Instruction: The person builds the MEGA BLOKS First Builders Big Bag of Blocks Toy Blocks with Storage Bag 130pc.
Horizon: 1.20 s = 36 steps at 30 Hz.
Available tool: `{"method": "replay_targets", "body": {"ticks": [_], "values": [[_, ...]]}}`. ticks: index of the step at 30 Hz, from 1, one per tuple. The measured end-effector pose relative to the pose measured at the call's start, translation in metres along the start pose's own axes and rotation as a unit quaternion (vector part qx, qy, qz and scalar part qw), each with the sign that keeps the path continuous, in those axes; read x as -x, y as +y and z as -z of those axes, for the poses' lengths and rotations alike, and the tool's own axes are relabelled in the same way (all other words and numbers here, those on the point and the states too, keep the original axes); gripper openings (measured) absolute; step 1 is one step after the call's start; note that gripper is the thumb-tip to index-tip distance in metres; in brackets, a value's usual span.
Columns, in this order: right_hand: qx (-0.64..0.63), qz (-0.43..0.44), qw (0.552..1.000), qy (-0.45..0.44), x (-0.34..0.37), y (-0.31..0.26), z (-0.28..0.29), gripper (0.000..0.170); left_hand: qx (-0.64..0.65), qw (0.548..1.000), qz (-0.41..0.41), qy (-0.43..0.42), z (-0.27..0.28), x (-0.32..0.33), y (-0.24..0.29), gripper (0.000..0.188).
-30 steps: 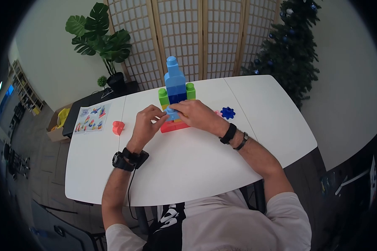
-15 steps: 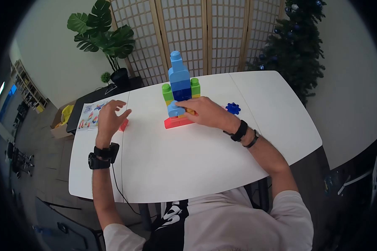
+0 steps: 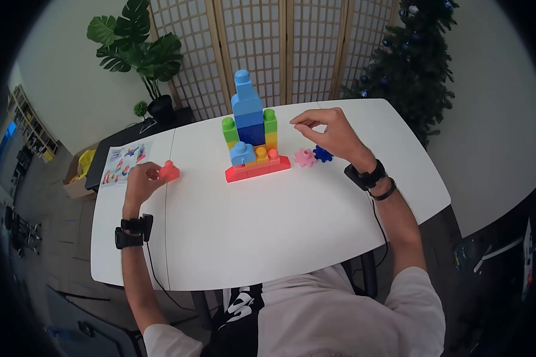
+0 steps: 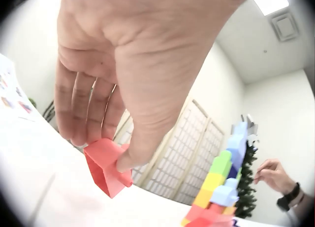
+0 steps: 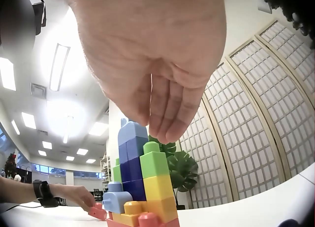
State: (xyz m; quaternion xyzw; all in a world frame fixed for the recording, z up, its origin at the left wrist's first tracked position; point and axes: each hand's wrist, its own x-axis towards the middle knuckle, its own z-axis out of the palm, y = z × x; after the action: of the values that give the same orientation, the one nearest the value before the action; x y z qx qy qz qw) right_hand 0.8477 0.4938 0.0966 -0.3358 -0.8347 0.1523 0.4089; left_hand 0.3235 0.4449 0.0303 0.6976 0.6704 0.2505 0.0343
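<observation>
My left hand [image 3: 142, 183] pinches a red toy building block [image 4: 109, 167] between thumb and fingertips, at the left of the table. The block is wedge-shaped with one stud. In the middle stands a tower of blocks [image 3: 248, 113], light blue on top and dark blue lower down, with green and yellow columns beside it and a red base [image 3: 259, 170]. A rounded light blue block [image 3: 242, 153] sits on the base at the front left. My right hand [image 3: 333, 132] hovers to the right of the tower, fingers loosely bent, holding nothing.
Right of the base lie a pink gear [image 3: 305, 157] and a dark blue gear [image 3: 323, 153]. A printed picture sheet [image 3: 125, 159] lies at the table's left end. Behind the white table [image 3: 232, 238] stand a folding screen, a potted plant and a decorated tree.
My left hand left the light blue block, moved left and took hold of the red block. My right hand let go of the tower's front and moved up to the right.
</observation>
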Motion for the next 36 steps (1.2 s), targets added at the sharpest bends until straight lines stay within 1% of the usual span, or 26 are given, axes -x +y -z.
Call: {"method": "replay_targets", "body": {"ticks": [2, 3, 5, 7, 9, 11, 13, 15, 17, 18, 19, 20, 21, 23, 24, 25, 27, 28, 29, 31, 32, 34, 36], "values": [[-0.018, 0.003, 1.0, -0.02, -0.003, -0.011, -0.008, 0.017, 0.1, 0.994, -0.042, -0.006, 0.02, 0.004, 0.059, 0.036], [-0.036, 0.012, 0.998, -0.04, -0.006, -0.019, -0.011, 0.018, 0.099, 0.994, -0.037, -0.004, 0.023, 0.004, 0.08, 0.036], [-0.053, 0.025, 0.997, -0.059, -0.012, -0.038, -0.024, 0.02, 0.234, 0.966, -0.099, -0.056, 0.024, 0.004, 0.12, 0.034], [-0.043, 0.116, 0.99, -0.062, -0.014, -0.061, -0.043, 0.027, 0.272, 0.949, -0.141, -0.073, 0.02, 0.007, 0.159, 0.033], [-0.04, 0.134, 0.989, -0.054, -0.016, -0.07, -0.051, 0.029, 0.272, 0.939, -0.204, -0.054, 0.01, 0.005, 0.184, 0.035], [-0.035, 0.152, 0.987, -0.047, -0.018, -0.071, -0.048, 0.032, 0.272, 0.932, -0.231, -0.066, 0.005, 0.002, 0.202, 0.035], [-0.043, 0.057, 0.996, -0.047, -0.019, -0.064, -0.046, 0.03, 0.283, 0.929, -0.231, -0.063, -0.004, -0.004, 0.208, 0.036], [-0.04, 0.055, 0.997, -0.047, -0.019, -0.059, -0.043, 0.029, 0.293, 0.927, -0.227, -0.059, -0.013, -0.01, 0.205, 0.037], [-0.036, 0.051, 0.997, -0.046, -0.019, -0.053, -0.039, 0.028, 0.317, 0.925, -0.203, -0.05, -0.019, -0.015, 0.204, 0.03], [0.002, 0.043, 0.998, -0.044, -0.019, -0.05, -0.038, 0.026, 0.317, 0.925, -0.203, -0.049, -0.019, -0.017, 0.201, 0.03], [0.039, 0.035, 0.998, -0.043, -0.018, -0.046, -0.038, 0.025, 0.288, 0.941, -0.171, -0.049, -0.018, -0.02, 0.197, 0.036], [0.038, 0.035, 0.998, -0.043, -0.018, -0.04, -0.038, 0.025, 0.259, 0.955, -0.137, -0.049, -0.017, -0.022, 0.193, 0.041], [0.059, 0.031, 0.996, -0.052, -0.019, -0.033, -0.039, 0.023, 0.258, 0.955, -0.136, -0.049, -0.018, -0.024, 0.188, 0.041], [0.079, 0.027, 0.995, -0.062, -0.019, -0.02, -0.046, 0.021, 0.202, 0.973, -0.11, 0.004, -0.026, -0.029, 0.177, 0.068], [0.074, 0.032, 0.995, -0.057, -0.018, -0.014, -0.051, 0.021, 0.186, 0.979, -0.081, -0.022, -0.032, -0.032, 0.171, 0.098], [0.07, 0.037, 0.995, -0.053, -0.019, -0.009, -0.055, 0.02, 0.186, 0.979, -0.081, -0.022, -0.043, -0.035, 0.165, 0.098], [0.055, 0.024, 0.997, -0.057, -0.015, -0.008, -0.064, 0.017, 0.244, 0.96, -0.136, -0.008, -0.063, -0.037, 0.155, 0.105], [0.04, 0.012, 0.997, -0.062, -0.015, -0.008, -0.068, 0.014, 0.274, 0.953, -0.122, -0.044, -0.068, -0.037, 0.157, 0.104], [0.041, 0.013, 0.997, -0.063, -0.016, -0.008, -0.07, 0.014, 0.275, 0.953, -0.122, -0.043, -0.073, -0.041, 0.154, 0.104], [0.075, 0.089, 0.992, -0.056, -0.017, -0.009, -0.071, 0.014, 0.328, 0.926, -0.13, -0.137, -0.083, -0.047, 0.153, 0.097], [0.077, 0.087, 0.992, -0.058, -0.016, -0.01, -0.072, 0.014, 0.331, 0.924, -0.13, -0.138, -0.087, -0.047, 0.153, 0.097], [0.07, 0.051, 0.993, -0.077, -0.014, -0.014, -0.074, 0.016, 0.38, 0.901, -0.124, -0.168, -0.09, -0.05, 0.153, 0.087], [0.067, 0.03, 0.995, -0.073, -0.012, -0.013, -0.075, 0.017, 0.384, 0.9, -0.121, -0.17, -0.09, -0.051, 0.153, 0.084]]}}
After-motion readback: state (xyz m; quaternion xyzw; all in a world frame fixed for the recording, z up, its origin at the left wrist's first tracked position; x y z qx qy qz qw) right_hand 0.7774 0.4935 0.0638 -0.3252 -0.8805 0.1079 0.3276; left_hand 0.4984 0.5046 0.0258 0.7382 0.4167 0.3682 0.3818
